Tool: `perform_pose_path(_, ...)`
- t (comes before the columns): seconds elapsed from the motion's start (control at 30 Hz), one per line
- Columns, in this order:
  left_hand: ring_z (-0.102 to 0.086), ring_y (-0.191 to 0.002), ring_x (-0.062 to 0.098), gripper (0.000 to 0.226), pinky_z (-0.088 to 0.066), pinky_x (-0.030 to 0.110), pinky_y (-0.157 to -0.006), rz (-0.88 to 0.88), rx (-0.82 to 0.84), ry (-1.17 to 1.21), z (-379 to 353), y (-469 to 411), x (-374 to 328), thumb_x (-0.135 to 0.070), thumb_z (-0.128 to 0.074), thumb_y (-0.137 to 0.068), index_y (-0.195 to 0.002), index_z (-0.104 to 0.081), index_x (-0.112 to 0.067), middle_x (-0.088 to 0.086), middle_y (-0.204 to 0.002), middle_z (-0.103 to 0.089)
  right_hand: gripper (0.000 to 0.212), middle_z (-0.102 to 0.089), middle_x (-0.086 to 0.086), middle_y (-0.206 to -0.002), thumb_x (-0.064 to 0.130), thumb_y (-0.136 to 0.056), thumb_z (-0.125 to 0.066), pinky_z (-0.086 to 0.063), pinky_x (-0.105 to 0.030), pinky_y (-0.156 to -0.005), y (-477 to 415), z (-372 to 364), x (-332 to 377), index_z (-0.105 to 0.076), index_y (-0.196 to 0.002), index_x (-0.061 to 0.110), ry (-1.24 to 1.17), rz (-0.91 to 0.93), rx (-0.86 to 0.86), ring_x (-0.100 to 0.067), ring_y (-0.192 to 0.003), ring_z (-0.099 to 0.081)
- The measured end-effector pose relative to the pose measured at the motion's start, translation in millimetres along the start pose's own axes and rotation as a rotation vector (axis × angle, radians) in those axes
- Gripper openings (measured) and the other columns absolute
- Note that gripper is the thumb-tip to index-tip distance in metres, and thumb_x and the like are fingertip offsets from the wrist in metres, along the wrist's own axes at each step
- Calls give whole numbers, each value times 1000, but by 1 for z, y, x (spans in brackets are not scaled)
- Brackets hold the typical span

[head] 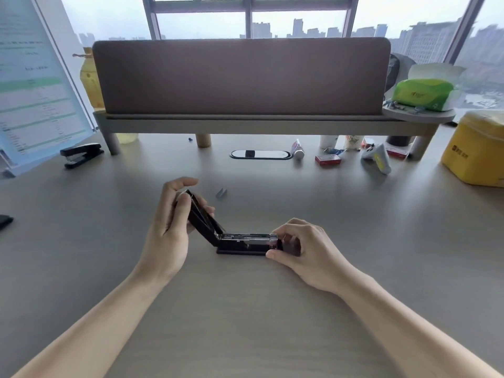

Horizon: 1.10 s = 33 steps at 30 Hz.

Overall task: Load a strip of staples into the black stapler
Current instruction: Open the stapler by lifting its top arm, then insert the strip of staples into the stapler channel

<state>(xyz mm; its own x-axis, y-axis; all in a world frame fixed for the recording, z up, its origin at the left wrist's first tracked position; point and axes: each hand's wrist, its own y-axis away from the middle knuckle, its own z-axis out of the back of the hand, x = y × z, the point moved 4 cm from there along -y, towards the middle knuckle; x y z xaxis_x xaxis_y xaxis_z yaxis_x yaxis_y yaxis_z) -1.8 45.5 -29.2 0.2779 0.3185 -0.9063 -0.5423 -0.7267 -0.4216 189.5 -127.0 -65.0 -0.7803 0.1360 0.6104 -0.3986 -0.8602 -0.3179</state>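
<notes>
A: The black stapler [245,245] lies mid-worktop [245,309], lid swung up in the left hand [169,227] grip; the right hand [302,252] pinches its front end.

B: Hold the lid wide, base steady. That small staple strip [221,192] sits just beyond; seat it flat in the channel.

I am seeing my right hand [302,248] covering the black stapler [245,244] front end, while the sheet [35,77] text is blurring beyond reading.
</notes>
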Motion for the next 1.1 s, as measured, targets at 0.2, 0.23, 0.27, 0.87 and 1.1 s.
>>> perform_pose_path(0.2,-66,-79,15,36,-58,26,-78,75,-67,-274,33,-2,15,-9,-44,-109,-85,-67,-23,-7,-76,-68,19,-67,9,-92,43,-84,-83,-43,-16,-71,1,0,1,-78,-97,30,10,0,-2,-6,-81,-59)
perform_pose_path(0.23,-60,-73,9,33,-53,22,-75,54,-45,-443,38,-2,17,-9,-49,-106,-83,-68,-24,-8,-73,-67,19,-67,8,-92,43,-84,-83,-43,-17,-71,1,0,1,-78,-97,29,12,0,-2,-6,-82,-59)
perform_pose_path(0.27,-57,-71,4,31,-47,18,-73,24,-6,-629,42,-3,17,-9,-52,-103,-82,-68,-25,-10,-73,-66,19,-67,8,-92,43,-84,-83,-43,-15,-71,1,0,1,-78,-97,29,11,-2,-2,-7,-81,-59)
perform_pose_path(0.87,-67,-91,3,33,-55,34,-83,-58,535,-1050,19,0,11,-64,-61,-83,-107,-67,-43,-20,-96,-71,19,-66,11,-94,40,-85,-83,-38,-12,-71,1,2,3,-78,-101,32,4,24,-14,-1,-83,-58)
perform_pose_path(1.1,-69,-94,14,36,-44,28,-81,142,334,-957,3,-66,10,-55,-63,-94,-104,-77,-24,-9,-101,-76,61,-72,20,-112,61,-71,-80,-50,-18,-89,1,17,-1,-71,-127,39,-100,-41,67,-2,-110,-65)
